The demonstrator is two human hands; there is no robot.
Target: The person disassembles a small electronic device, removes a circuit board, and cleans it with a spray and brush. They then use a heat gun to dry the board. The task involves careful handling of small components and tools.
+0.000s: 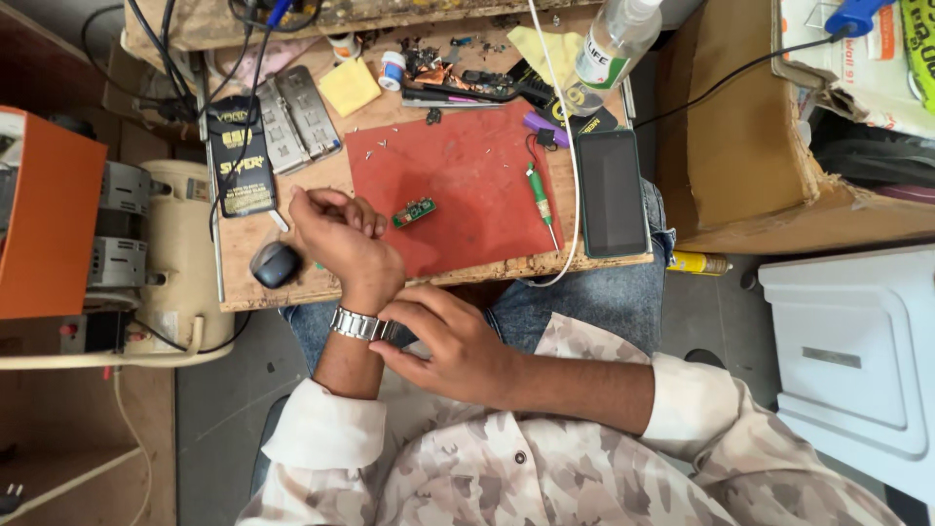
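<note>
From the head camera I see my left hand [341, 239] raised over the near edge of the counter [292, 282], fingers [362, 216] curled loosely inward with nothing visibly in them; what the palm hides I cannot tell. A metal wristwatch [358, 324] sits on that wrist. My right hand [453, 346] reaches across from 3 o'clock, its fingers [397, 336] pinching or touching the watch band; the fingertips are partly hidden behind the wrist, so I cannot tell how firmly they grip.

At 1 o'clock of the left hand, a small green circuit board [414, 211] lies on a red mat [458, 185], just beside the knuckles but apart from them. Tiny screws are scattered at the mat's far edge, too small to count. A green-handled tool [541, 195] lies near the mat's right edge, with a dark phone [611, 192] beyond it at 3 o'clock. A white cable [570, 146] runs between them and is cut off at the top of the frame. A dark round mouse [277, 263] sits at 9 o'clock of the left hand. A clear spray bottle [616, 44] stands at 12 o'clock, its top cropped. At 11 o'clock, a black package [241, 161] lies flat.
</note>
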